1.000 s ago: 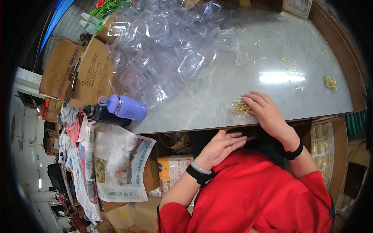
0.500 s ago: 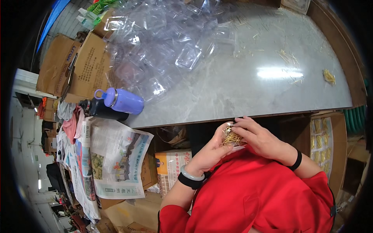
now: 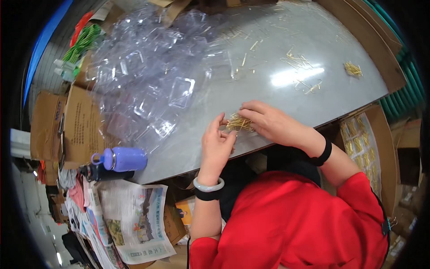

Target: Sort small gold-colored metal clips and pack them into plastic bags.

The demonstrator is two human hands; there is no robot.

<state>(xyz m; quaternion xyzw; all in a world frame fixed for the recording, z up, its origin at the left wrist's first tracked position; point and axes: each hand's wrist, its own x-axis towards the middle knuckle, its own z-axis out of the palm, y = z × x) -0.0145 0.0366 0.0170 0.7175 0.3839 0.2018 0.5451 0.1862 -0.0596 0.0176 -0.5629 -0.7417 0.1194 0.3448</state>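
A loose bundle of thin gold-coloured wire pins (image 3: 238,122) is between my two hands, over the near part of the grey tabletop (image 3: 206,134). My left hand (image 3: 216,145), with a pale bangle and black band at its wrist, curves thumb and forefinger round the bundle's left side. From the right, my right hand (image 3: 274,124) bends its fingers over the top and side of the same pins. Some of its fingertips are hidden. Whether the bundle rests on the table or is held just above it, I cannot tell.
Clear plastic cases (image 3: 148,76) are heaped at the left. Scattered gold pins (image 3: 295,60) and a small pile (image 3: 353,69) lie at the right. A purple bottle (image 3: 127,159) stands by the left edge, near newspaper (image 3: 134,219). A carton (image 3: 367,152) holds packed pins.
Both hands have moved forward and left from near my body to over the tabletop, carrying the pins. My left hand has turned more upright. The whole view has shifted.
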